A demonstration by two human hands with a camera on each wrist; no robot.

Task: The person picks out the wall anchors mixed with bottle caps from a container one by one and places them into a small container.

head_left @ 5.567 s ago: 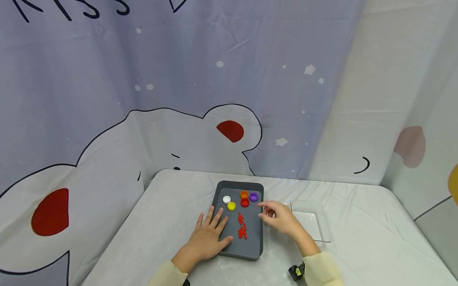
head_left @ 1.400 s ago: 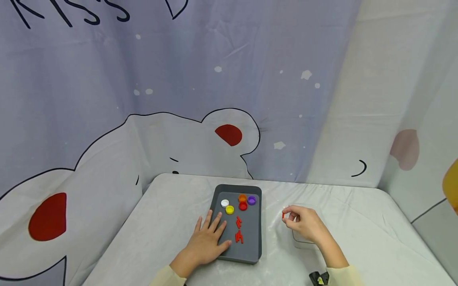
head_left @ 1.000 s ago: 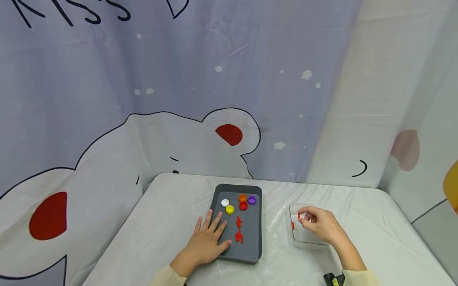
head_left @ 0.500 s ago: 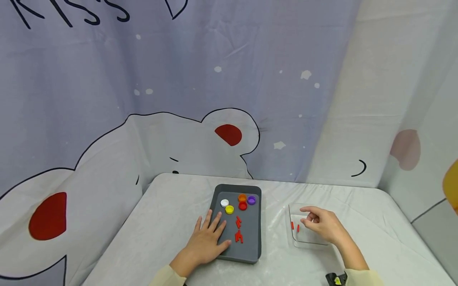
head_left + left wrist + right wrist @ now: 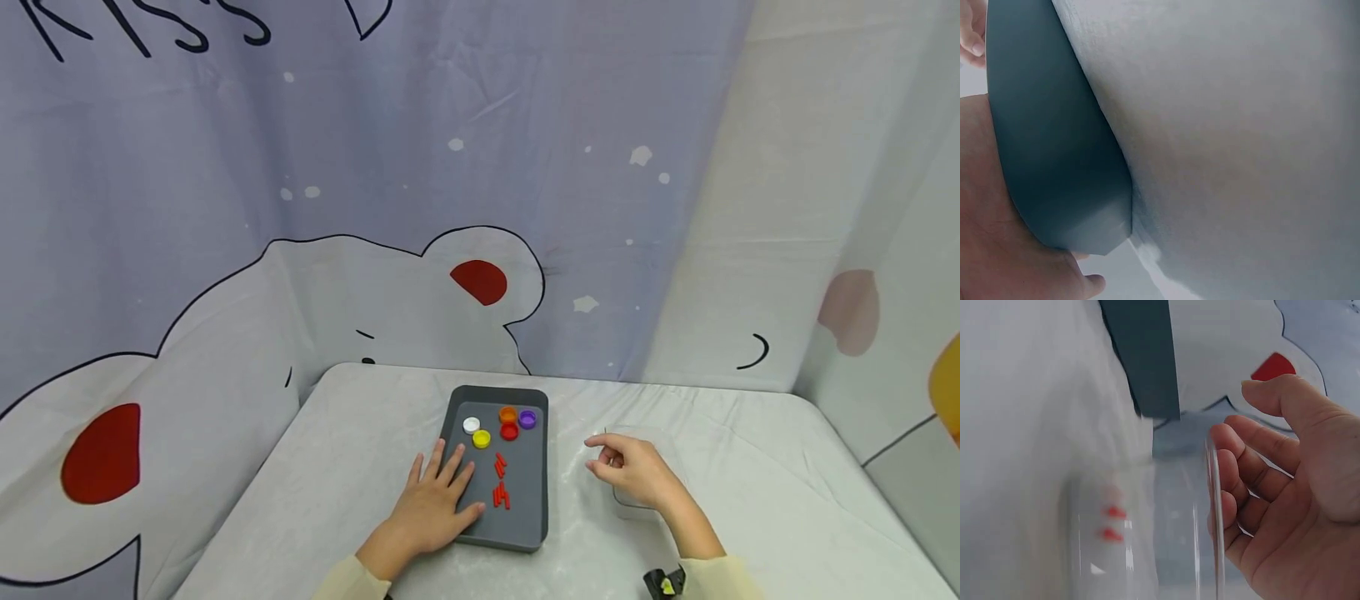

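Note:
My left hand [image 5: 427, 504] lies with spread fingers on the left rim of the dark grey tray [image 5: 517, 533]. Small red sticks lie in that tray in an upper cluster [image 5: 500, 465] and a lower cluster [image 5: 501, 497]. My right hand [image 5: 633, 471] is over the left side of a clear plastic box [image 5: 636, 505], thumb and index finger apart with nothing between them, the other fingers loosely curled. In the right wrist view, two blurred red sticks [image 5: 1115, 512] show through the wall of the box, which the hand covers partly in the head view.
Beyond the sticks, the tray bears small round cups: white [image 5: 471, 425], yellow [image 5: 481, 439], orange [image 5: 507, 414], red [image 5: 509, 431] and purple [image 5: 527, 419]. A white cloth [image 5: 577, 533] covers the table. A printed curtain [image 5: 585, 208] hangs behind it.
My right hand carried red sticks from the tray to the clear box and let them go there one after another. It has since moved left, empty. The left hand stays on the tray.

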